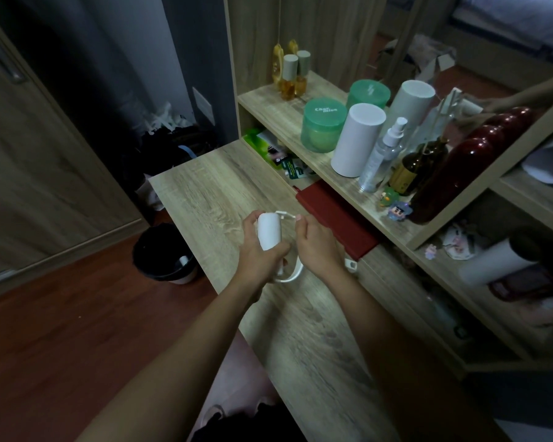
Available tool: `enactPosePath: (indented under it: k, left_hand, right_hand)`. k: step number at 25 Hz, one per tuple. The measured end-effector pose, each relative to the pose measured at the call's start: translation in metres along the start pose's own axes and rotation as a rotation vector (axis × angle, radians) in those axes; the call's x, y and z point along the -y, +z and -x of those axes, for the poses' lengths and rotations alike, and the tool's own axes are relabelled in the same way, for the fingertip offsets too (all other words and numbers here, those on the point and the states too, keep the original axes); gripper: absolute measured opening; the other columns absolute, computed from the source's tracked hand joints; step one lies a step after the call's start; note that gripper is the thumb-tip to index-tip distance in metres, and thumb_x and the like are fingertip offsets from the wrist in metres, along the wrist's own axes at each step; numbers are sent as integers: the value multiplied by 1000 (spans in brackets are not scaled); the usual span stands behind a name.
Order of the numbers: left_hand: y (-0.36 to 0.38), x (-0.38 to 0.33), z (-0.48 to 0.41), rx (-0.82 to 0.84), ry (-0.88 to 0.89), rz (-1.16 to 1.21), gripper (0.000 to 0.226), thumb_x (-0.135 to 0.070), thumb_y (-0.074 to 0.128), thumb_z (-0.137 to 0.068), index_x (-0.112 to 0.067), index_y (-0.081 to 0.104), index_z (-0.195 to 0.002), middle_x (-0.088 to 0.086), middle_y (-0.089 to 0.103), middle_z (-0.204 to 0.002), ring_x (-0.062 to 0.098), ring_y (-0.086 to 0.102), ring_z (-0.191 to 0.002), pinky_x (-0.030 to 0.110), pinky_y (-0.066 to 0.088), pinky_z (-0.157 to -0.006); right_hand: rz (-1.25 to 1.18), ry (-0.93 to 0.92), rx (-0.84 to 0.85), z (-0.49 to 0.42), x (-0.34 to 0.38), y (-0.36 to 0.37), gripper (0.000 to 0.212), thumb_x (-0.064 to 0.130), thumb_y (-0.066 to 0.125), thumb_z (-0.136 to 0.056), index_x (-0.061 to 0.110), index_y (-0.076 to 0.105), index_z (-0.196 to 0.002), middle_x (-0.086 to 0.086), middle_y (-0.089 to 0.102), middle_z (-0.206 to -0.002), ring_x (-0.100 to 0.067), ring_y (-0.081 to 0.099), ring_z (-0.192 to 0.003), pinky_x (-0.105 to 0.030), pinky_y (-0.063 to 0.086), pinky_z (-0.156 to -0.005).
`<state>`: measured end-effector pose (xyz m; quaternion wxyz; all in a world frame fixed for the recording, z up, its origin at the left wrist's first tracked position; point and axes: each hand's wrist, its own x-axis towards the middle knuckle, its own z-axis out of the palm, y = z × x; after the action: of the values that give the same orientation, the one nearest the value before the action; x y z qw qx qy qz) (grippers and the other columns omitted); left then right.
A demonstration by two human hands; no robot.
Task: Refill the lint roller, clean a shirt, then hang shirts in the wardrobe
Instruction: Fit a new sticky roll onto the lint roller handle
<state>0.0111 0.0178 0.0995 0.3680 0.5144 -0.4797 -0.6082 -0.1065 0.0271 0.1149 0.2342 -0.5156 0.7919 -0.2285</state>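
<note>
Lint roller [269, 230], handle [293, 277] mostly behind right hand [316, 247]

A pale wood-grain desk top [211, 186] runs from the centre to the bottom of the frame. At centre left, a black round waste bin [163, 253] stands on the reddish wooden floor [61, 330]. A flat dark red case [336, 215] lies at the desk's right edge. On the shelf [262, 97] at upper right stand an amber bottle with a grey cap [288, 78], a green lidded plastic jar [323, 122], a white cylinder [358, 138], a clear spray bottle [383, 154], a brown glass bottle [419, 164] and a glossy dark red cylinder [450, 177].
</note>
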Motion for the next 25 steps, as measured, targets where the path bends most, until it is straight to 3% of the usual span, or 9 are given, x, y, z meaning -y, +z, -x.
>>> enactPosePath:
  k: [8,13,25]
  left_hand:
    - [-2,-8,1,80,61,-87,62,-1,61,-74,-38,35,-116,7,51,-90,17,57,-58,33,53,-54]
    - [-6,-11,6,138,50,-99,62,-12,63,-68,-42,35,-114,6,48,-94,21,57,-61,40,54,-59]
    - [-16,-22,19,237,75,-169,66,-15,66,-70,-41,30,-119,8,48,-97,22,56,-67,33,53,-56]
  right_hand:
    - [-92,28,11,2,-4,-5,45,38,21,-101,12,54,-114,-12,63,-113,-31,57,-103,-33,34,-76]
    - [-133,44,12,8,-3,-5,44,36,21,-101,11,53,-117,-14,62,-114,-31,57,-101,-32,37,-76]
    - [-219,79,-38,24,4,-6,47,37,20,-100,9,56,-113,-14,64,-115,-31,58,-104,-32,37,-77]
